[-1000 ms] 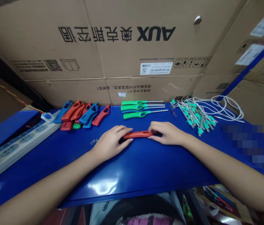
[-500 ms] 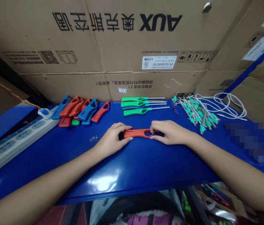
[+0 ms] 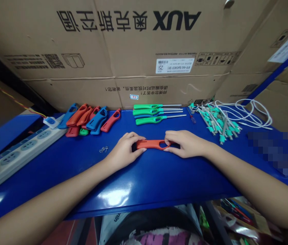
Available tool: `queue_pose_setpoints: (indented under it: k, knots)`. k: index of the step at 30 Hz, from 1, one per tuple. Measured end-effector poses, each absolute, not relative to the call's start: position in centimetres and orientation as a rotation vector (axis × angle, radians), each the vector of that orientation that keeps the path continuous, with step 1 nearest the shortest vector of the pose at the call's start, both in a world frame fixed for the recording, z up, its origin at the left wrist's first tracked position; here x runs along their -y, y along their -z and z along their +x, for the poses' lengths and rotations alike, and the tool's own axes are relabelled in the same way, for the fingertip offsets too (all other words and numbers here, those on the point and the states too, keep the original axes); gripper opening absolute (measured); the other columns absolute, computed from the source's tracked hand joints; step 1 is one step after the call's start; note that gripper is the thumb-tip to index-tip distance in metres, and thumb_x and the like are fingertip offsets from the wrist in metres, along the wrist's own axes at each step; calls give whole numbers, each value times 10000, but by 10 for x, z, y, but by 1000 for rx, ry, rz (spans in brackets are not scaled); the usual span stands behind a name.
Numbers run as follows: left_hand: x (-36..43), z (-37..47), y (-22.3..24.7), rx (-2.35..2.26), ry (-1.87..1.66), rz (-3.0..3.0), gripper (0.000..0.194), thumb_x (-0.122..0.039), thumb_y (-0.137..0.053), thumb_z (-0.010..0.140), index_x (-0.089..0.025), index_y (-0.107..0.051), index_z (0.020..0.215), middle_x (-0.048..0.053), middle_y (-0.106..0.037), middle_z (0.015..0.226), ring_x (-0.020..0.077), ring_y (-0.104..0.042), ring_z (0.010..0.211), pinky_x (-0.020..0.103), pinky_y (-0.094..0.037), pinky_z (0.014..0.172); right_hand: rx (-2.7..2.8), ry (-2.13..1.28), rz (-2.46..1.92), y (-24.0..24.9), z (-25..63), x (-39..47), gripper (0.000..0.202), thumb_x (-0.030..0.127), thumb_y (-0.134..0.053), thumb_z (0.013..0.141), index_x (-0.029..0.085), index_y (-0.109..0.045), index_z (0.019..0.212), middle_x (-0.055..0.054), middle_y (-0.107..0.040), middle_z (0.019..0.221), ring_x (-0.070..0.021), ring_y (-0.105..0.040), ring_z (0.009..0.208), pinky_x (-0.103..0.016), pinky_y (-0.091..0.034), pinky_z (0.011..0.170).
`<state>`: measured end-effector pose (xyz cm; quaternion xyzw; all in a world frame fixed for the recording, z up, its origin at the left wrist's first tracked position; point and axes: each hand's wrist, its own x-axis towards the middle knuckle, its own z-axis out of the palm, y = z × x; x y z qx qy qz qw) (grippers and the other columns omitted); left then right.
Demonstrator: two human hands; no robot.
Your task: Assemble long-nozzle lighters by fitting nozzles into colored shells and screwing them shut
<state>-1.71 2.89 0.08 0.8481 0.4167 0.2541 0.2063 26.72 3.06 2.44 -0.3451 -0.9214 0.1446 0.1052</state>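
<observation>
An orange lighter handle shell (image 3: 150,144) lies lengthwise between my two hands, low over the blue tabletop. My left hand (image 3: 125,148) grips its wide left end between thumb and fingers. At the other end, the fingers of my right hand (image 3: 181,143) pinch the part around the trigger loop. Left of my left hand lie several small screws (image 3: 104,149). Beyond the hands, several green and blue lighters with metal tubes (image 3: 150,120) lie in a stack. A pile of red, orange, blue and green handle shells (image 3: 96,120) sits at the back left.
At the back right is a heap of metal tubes with teal ends (image 3: 222,124), beside a coiled white cable (image 3: 257,114) and a small screwdriver (image 3: 193,118). A white power strip (image 3: 35,141) runs along the left. Cardboard (image 3: 133,44) walls the back of the blue table (image 3: 144,183).
Both hands keep their hold on the orange handle shell, which stays nearly in place. The whole view has shifted very slightly.
</observation>
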Motion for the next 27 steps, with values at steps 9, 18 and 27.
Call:
queue_pose_setpoints:
  k: [9,18,27]
  knots:
    - [-30,-17,1,-1170,-699,2304,314,-286,-735,850,-180,-703,1144,77,-684,1066,257,-601,1024,465,-475,982,2672,-432,-951,-20,268,-33,204,394,-581,949,204,-544,884,-19,-603,844,-154,-522,700,-269,-334,634]
    - [-32,-17,4,-1160,-732,2287,298,-284,-745,842,-197,-701,1123,72,-693,1066,254,-621,1035,459,-482,986,2667,-393,-970,-21,267,-33,217,387,-505,992,206,-541,878,-23,-609,834,-153,-527,689,-269,-348,632]
    - [-31,-18,4,-1160,-764,2307,240,-282,-732,847,-178,-710,1062,77,-674,1033,247,-618,999,447,-507,953,2498,-146,-1151,-20,271,-36,285,374,-406,1037,200,-614,952,-50,-700,880,-173,-625,728,-275,-386,654]
